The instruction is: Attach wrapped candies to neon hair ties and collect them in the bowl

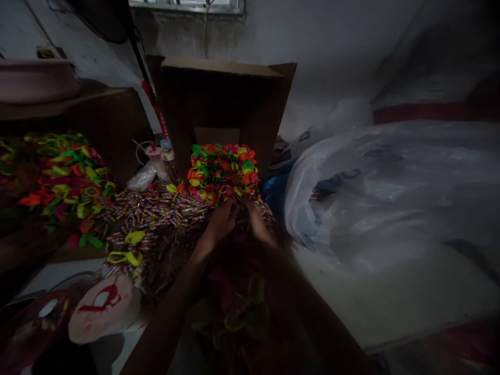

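My left hand (223,221) and my right hand (255,217) are close together at the front of an open cardboard box (279,99). Both hands have their fingers curled in toward each other, and whatever lies between the fingertips is too dark and small to make out. Just beyond them, the box holds a heap of neon plastic toy watches (222,169) in orange, green, yellow and pink. Small wrapped candies (167,208) lie in a wide pile to the left of my hands and around them. Dim coloured pieces (238,307) lie below, between my forearms.
Another box (109,112) at left spills more toy watches (74,177). Yellow watches (135,237) lie on the candies. A drink cup (156,159) stands behind. A large clear plastic bag (371,192) fills the right. A round pink-and-red seat or lid (103,307) sits front left.
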Demonstrator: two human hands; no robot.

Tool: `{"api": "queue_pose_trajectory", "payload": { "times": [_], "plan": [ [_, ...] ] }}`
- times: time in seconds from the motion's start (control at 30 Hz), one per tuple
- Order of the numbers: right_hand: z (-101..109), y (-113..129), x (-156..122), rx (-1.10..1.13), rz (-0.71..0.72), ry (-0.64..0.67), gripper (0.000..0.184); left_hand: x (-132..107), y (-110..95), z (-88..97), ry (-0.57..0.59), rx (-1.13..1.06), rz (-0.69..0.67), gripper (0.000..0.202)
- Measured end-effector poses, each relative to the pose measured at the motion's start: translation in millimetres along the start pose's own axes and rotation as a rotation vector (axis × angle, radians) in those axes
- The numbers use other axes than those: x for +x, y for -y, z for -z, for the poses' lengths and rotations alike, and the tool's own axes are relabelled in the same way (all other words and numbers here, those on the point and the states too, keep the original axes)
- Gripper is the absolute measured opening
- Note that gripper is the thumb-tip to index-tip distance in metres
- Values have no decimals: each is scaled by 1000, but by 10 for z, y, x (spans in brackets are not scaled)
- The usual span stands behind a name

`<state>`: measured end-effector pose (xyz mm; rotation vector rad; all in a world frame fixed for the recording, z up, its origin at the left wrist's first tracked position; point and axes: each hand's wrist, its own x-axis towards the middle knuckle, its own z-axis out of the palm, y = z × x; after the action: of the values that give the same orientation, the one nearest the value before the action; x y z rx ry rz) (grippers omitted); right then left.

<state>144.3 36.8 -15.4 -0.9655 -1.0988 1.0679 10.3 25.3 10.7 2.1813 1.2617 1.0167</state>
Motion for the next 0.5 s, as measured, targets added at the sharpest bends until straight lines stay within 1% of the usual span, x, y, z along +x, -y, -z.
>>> {"api": "queue_pose_trajectory", "payload": {
  "times": [0.13, 0.3, 0.5],
  "plan": [
    [-11, 29, -27, -66, 40, -10, 39, -21, -22, 3, 13, 110, -33, 19],
    [-35, 61, -81, -132, 77, -2, 38, -48, -106, 35, -10, 292, -1, 34],
    [-58, 62, -87, -126, 87, 11, 38, -42, -171, 39, 1, 378, 20, 29]
  ]
}}
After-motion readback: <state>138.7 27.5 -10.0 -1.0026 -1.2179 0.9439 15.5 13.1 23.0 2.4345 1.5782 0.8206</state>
